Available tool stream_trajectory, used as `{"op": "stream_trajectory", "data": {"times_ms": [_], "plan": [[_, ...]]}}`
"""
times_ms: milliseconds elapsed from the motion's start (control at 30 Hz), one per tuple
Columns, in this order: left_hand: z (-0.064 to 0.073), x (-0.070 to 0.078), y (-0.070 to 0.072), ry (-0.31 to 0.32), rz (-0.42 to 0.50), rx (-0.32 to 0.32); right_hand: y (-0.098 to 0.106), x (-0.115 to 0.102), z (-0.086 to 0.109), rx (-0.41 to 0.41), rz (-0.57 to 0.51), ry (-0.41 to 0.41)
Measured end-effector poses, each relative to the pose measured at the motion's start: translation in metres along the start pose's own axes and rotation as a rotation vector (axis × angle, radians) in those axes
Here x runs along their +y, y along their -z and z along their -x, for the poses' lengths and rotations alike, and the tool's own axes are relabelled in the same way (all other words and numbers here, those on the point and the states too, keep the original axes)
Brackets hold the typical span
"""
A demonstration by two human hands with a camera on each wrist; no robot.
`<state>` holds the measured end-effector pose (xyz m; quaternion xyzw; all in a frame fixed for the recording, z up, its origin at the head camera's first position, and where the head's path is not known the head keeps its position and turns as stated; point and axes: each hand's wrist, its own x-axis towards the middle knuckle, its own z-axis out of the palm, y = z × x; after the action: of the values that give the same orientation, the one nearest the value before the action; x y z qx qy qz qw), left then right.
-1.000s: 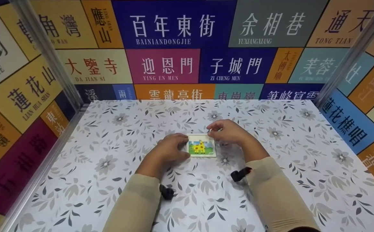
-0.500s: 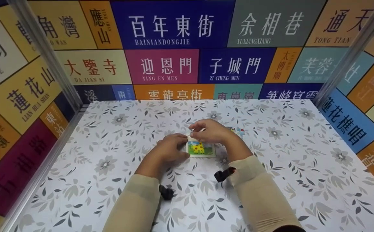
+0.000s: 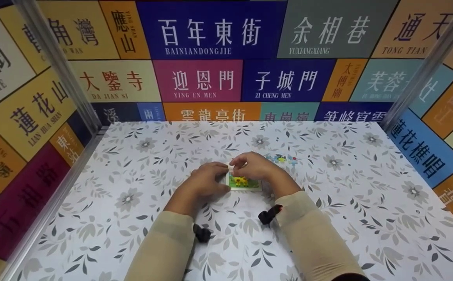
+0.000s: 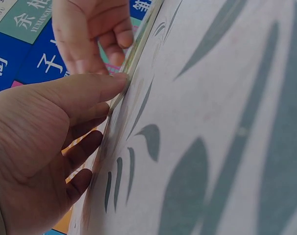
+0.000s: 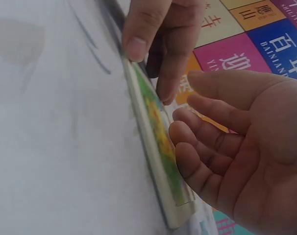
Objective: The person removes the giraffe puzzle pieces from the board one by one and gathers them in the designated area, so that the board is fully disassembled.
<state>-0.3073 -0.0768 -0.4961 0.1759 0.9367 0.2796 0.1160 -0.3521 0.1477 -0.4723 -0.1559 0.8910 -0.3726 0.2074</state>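
A small jigsaw puzzle board [image 3: 246, 188] with a white frame and a yellow giraffe on green lies flat on the table. My left hand [image 3: 207, 178] holds its left side, thumb at the near corner and fingers at the far one. My right hand [image 3: 255, 166] is over the board's upper left part, thumb and forefinger drawn together. A puzzle piece seems to be pinched there, mostly hidden by the fingers. In the right wrist view the right hand [image 5: 246, 142] hangs beside the board [image 5: 160, 147], its other fingers loosely bent.
Several loose puzzle pieces [image 3: 282, 159] lie on the table just beyond my right wrist. White cloth with grey leaves and flowers covers the table [image 3: 132, 234]. Panels with coloured street-name signs [image 3: 197, 80] stand at the back and both sides.
My right hand has moved left from the board's upper right corner to its upper left part, then lower. The loose pieces behind it have come into view. My left hand has stayed put.
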Motion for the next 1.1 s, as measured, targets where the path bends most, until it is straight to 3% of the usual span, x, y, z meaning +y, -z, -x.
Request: {"op": "stream_trajectory", "data": {"times_ms": [133, 300, 667, 1100], "plan": [[0.0013, 0.0, -0.0014, -0.027, -0.003, 0.021, -0.0021, 0.0047, -0.0007, -0.018, 0.001, -0.001], [0.0033, 0.0013, -0.002, -0.013, 0.001, 0.03, -0.0023, 0.0085, -0.0005, -0.048, 0.042, 0.032], [0.0024, 0.0022, -0.0012, 0.013, 0.011, 0.018, -0.0069, 0.0057, -0.002, -0.037, 0.085, -0.018], [0.0016, 0.0014, -0.0023, 0.022, 0.009, 0.02, -0.0091, 0.0045, -0.002, -0.026, 0.102, -0.002]]}}
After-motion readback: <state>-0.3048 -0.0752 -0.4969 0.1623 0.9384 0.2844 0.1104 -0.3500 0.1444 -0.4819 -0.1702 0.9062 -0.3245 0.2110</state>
